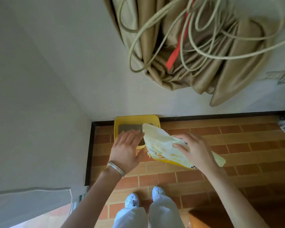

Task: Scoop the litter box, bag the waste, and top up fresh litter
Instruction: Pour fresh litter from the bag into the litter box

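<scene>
No wording can be read: the only print, dark lettering on the yellow-and-white litter bag (161, 143) at four o'clock from the litter box (135, 117), is too blurred.

Brick-tiled floor (237, 145) holds a yellow litter box (136, 116) by the wall, and two shoes (132, 199)

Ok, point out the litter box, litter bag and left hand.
litter box (135, 119): head view, yellow far rim.
litter bag (161, 144): head view, pale side.
left hand (124, 148): head view, back of hand.
</scene>
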Tool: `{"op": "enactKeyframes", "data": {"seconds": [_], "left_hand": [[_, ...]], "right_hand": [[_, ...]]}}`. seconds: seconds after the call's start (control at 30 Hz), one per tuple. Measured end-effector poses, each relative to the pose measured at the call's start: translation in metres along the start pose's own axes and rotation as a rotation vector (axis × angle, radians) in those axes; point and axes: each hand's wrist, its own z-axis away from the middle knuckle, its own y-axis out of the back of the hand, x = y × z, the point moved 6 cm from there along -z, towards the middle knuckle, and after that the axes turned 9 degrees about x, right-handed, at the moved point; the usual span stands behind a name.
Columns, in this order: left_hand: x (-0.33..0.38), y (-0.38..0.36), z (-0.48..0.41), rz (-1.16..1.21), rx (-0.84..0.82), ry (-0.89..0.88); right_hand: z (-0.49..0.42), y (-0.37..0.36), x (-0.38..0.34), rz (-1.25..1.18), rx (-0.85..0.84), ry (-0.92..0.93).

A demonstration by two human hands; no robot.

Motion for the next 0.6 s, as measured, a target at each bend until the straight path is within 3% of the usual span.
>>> {"op": "enactKeyframes", "data": {"seconds": [0.27, 0.6], "left_hand": [[0.033, 0.062, -0.024, 0.052, 0.071, -0.062], [0.074, 0.065, -0.035, 0.009, -0.006, -0.209]], "right_hand": [[0.003, 0.086, -0.029, 0.087, 0.16, 0.108], [0.041, 0.125, -0.011, 0.223, 0.181, 0.011]]}}
